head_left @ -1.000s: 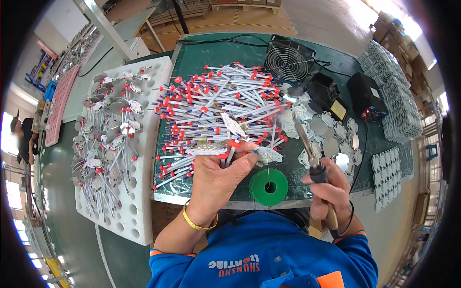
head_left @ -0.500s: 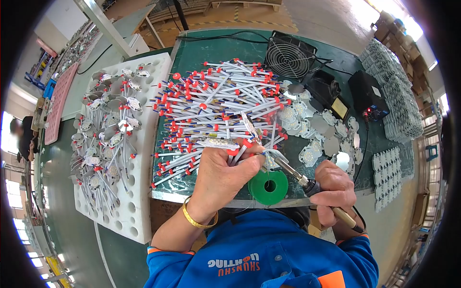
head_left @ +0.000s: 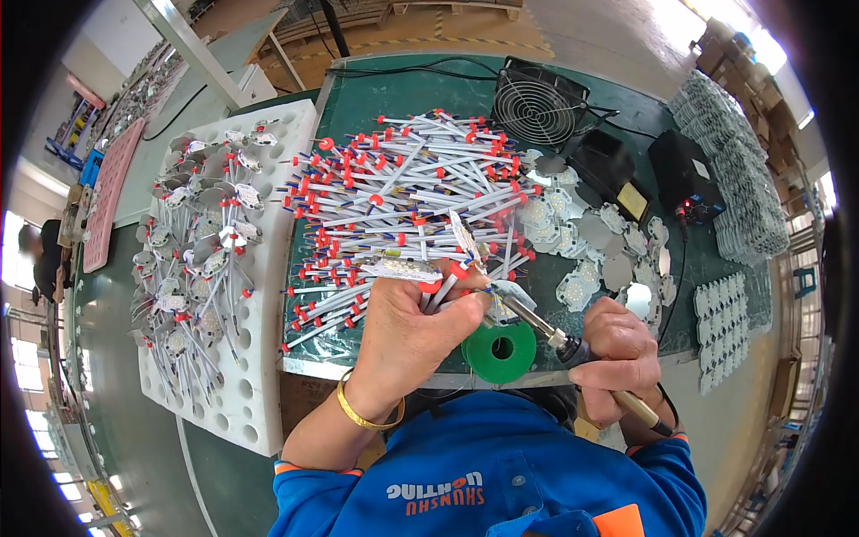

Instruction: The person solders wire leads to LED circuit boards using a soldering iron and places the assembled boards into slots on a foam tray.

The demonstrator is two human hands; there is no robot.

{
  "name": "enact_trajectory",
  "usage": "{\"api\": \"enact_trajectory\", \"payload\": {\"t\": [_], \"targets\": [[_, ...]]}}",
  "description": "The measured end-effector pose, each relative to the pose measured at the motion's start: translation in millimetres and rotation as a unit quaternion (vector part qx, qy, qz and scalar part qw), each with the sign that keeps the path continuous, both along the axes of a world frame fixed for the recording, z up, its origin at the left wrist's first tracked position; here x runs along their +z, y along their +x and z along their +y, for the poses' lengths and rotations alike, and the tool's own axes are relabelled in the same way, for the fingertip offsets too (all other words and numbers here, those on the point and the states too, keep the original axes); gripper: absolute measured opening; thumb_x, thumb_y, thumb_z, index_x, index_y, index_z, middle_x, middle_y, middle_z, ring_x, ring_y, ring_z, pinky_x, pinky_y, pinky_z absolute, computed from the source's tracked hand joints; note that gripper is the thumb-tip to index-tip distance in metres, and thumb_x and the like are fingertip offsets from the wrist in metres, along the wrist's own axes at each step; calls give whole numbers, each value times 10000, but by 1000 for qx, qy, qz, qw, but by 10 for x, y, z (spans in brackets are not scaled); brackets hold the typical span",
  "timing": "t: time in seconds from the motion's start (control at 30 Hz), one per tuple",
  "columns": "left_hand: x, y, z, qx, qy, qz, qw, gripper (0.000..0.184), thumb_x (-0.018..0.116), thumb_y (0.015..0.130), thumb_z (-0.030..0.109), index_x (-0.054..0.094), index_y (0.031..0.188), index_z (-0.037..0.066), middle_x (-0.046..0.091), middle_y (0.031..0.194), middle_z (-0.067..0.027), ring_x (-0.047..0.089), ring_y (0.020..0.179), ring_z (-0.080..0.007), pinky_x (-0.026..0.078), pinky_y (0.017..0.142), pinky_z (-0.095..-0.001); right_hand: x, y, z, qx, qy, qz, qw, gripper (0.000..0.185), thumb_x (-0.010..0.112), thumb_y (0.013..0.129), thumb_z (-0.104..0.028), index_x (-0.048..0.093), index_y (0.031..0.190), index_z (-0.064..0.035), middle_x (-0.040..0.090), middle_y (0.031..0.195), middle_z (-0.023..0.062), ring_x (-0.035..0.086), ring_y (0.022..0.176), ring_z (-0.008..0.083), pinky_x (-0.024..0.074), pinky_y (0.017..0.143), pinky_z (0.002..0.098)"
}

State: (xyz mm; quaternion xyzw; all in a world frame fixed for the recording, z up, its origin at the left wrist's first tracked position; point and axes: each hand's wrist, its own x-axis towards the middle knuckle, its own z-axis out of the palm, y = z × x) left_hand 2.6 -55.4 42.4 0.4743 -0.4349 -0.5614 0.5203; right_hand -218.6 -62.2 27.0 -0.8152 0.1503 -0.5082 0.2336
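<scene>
My left hand (head_left: 413, 324) is closed in a pinch on several white cables with red rings. Small LED boards fan out around its fingertips, one LED board (head_left: 465, 234) standing nearly upright and another LED board (head_left: 403, 268) lying over the knuckles. In my right hand (head_left: 619, 358) is a soldering iron (head_left: 573, 349), gripped round its dark and tan handle. Its metal tip reaches the boards beside my left fingertips; the exact contact point is too small to make out. Just below the tip stands a green solder spool (head_left: 474, 358).
A big heap of white cables (head_left: 403, 188) covers the bench beyond my hands. Loose LED boards (head_left: 582, 285) lie to its right, near an iron stand (head_left: 617, 170), a black power box (head_left: 687, 179) and a fan (head_left: 537, 107). Left is a white foam tray (head_left: 255, 376) holding wired boards.
My right hand and the soldering iron have shifted slightly left, bringing the tip closer to my left fingertips. The left hand has hardly moved.
</scene>
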Motion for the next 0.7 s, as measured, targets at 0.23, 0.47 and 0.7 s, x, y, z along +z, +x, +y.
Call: {"api": "enact_trajectory", "payload": {"t": [0.23,0.47,0.7], "targets": [[-35,27,-10,0,45,-22,999,154,634,757,84,655,851,-36,562,657,30,450,584,-12,364,511,-172,-13,45,0,-57,-138,91,985,264,618,536,-76,649,790,-142,388,554,-23,420,435,133,342,465,276],[-107,22,-38,-5,57,23,998,173,642,761,94,663,873,-36,569,688,31,466,620,-13,384,554,-177,-24,-3,-15,-26,-43,33,998,287,582,551,-35,640,823,-106,397,584,-2,431,461,152,354,481,288],[-133,-67,-48,-19,81,52,995,169,644,772,92,662,894,-25,603,728,17,508,640,-27,417,585,-182,22,127,-50,-154,-22,78,985,236,662,635,-51,622,867,-63,461,646,56,462,487,224,389,493,328]]}}
